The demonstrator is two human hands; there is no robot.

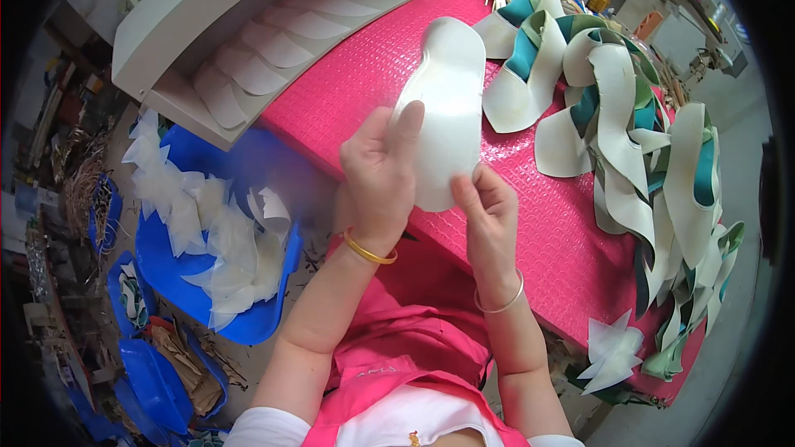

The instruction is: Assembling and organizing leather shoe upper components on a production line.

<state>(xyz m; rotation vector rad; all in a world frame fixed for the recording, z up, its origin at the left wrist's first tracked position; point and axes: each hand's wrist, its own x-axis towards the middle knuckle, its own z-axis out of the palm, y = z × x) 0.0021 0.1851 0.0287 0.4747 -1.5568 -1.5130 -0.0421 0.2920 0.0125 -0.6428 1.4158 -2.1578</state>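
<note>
A smooth white insole-shaped piece (451, 108) is held up over the pink table, its rounded wide end pointing away from me. My left hand (383, 165) grips its left edge, thumb lying on the top face and the other fingers behind. At the near end, my right hand (490, 211) pinches the lower right edge between thumb and fingers. To the right of my hands lie several shoe uppers (522, 95), white outside with teal and green lining, heaped along the table's right side.
Thin white pieces (252, 70) lie in a row in a curved grey machine (166, 41) at the far left. A blue bin (157, 252) below it holds translucent white sheets (240, 240). More sheets (611, 352) rest at the right corner of the pink table (530, 273).
</note>
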